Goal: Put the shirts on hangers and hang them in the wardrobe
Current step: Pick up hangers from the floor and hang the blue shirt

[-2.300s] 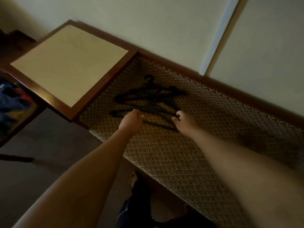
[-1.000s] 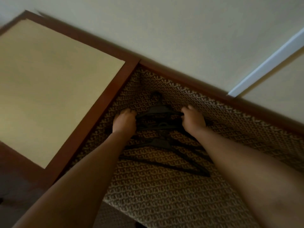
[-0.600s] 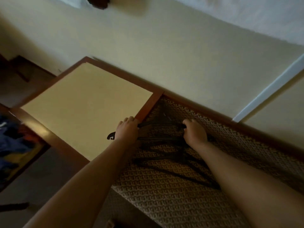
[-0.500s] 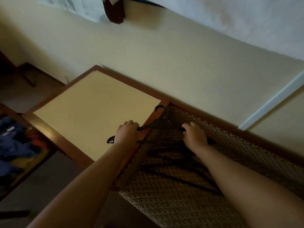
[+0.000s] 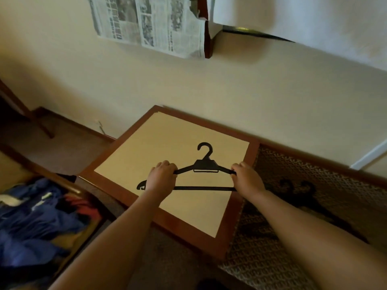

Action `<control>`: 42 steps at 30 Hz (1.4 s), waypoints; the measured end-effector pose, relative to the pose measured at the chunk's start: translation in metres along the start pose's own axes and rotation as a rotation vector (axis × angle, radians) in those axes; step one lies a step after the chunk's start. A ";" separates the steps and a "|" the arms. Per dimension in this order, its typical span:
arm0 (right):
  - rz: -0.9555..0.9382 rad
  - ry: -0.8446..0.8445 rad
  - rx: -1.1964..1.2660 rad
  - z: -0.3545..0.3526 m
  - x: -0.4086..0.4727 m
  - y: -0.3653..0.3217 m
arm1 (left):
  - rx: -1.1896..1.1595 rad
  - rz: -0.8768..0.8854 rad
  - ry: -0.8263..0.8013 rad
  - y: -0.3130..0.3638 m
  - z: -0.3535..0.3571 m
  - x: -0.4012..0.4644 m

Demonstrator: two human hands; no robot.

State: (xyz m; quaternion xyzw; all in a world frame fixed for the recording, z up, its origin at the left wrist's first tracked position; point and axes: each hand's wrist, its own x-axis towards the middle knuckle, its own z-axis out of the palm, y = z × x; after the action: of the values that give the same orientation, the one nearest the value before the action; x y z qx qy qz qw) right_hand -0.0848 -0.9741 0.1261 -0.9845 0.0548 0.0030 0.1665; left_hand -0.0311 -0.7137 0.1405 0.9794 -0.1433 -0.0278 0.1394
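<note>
At the near left, a heap of blue and red shirts lies in a wooden-edged container whose shape is hard to make out. To its right stands a wood-framed surface with a pale yellow top. Over it the left hand has its fingers curled round the left shoulder of a black hanger; the hook points to the far side and the bottom bar runs level between the hands. The right hand grips the hanger's right shoulder the same way. Farther right, on a patterned woven seat, more black hangers lie in a loose pile, partly behind the right forearm. On the far wall above hangs a newspaper sheet.
</note>
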 end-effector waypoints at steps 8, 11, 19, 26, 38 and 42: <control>0.062 0.027 0.012 0.045 0.069 -0.028 | 0.027 0.027 -0.040 -0.056 0.005 0.077; 0.120 0.050 0.047 0.066 0.106 -0.032 | 0.050 0.064 -0.064 -0.072 0.010 0.125; 0.271 0.016 0.012 0.081 0.188 -0.024 | 0.025 0.153 -0.162 -0.086 0.031 0.242; 0.410 0.001 -0.020 0.091 0.226 -0.021 | 0.038 0.218 -0.246 -0.090 0.050 0.301; 0.584 0.064 -0.082 0.097 0.249 -0.033 | 0.058 0.365 -0.290 -0.107 0.067 0.342; 0.598 0.059 -0.079 0.095 0.254 -0.032 | 0.069 0.353 -0.258 -0.109 0.068 0.351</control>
State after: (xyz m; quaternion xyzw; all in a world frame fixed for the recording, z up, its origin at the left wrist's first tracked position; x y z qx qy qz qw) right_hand 0.1725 -0.9399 0.0410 -0.9302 0.3467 0.0253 0.1181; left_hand 0.3278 -0.7332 0.0393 0.9317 -0.3300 -0.1231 0.0888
